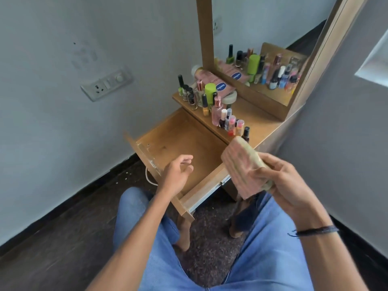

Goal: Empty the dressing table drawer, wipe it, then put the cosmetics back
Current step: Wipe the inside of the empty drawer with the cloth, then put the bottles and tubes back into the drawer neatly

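At the right of the frame, the right hand [291, 181] is gripping a folded cloth [243, 166]; the left hand [176, 171] is hovering with loose, relaxed fingers over the pulled-out drawer [182, 135] at the centre.

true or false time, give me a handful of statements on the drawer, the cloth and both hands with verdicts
1. The right hand holds a folded cloth. True.
2. The left hand grips a bottle. False: it is open and holds nothing, over the drawer's front edge.
3. The drawer is pulled open with nothing in it. True.
4. The cosmetics lie on the floor. False: they stand on the tabletop.
5. The folded cloth lies flat inside the drawer. False: it is held up in the right hand.
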`<action>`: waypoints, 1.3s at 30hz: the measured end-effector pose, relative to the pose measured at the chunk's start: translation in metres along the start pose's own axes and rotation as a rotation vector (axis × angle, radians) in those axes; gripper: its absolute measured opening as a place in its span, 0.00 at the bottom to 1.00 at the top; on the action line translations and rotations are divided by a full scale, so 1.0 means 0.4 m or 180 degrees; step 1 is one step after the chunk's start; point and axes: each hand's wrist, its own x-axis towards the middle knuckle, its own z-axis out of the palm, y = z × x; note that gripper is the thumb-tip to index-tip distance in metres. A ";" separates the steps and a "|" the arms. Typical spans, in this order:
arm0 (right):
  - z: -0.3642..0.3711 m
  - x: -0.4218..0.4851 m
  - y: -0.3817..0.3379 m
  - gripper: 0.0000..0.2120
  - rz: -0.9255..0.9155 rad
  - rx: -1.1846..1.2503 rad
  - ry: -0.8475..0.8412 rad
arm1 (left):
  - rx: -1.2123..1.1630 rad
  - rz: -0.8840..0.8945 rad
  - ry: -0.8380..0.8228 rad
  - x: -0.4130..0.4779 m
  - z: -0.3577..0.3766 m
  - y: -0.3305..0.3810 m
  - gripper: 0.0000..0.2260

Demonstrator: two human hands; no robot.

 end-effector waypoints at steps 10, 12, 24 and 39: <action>-0.092 0.077 -0.152 0.18 -0.1208 -0.1636 0.1313 | 0.1149 0.0052 0.0511 -0.010 0.059 -0.027 0.13; -0.087 0.129 -0.163 0.19 -0.1404 -0.2207 0.1608 | 0.1396 0.0021 0.0561 -0.013 0.068 -0.029 0.13; -0.027 0.324 -0.082 0.24 -0.1679 -0.4379 0.1561 | 0.1578 0.0205 0.0904 -0.021 0.086 -0.048 0.18; -0.021 0.244 -0.032 0.16 -0.1906 -0.2681 0.1868 | 0.1188 0.0251 0.0746 -0.010 0.083 -0.035 0.20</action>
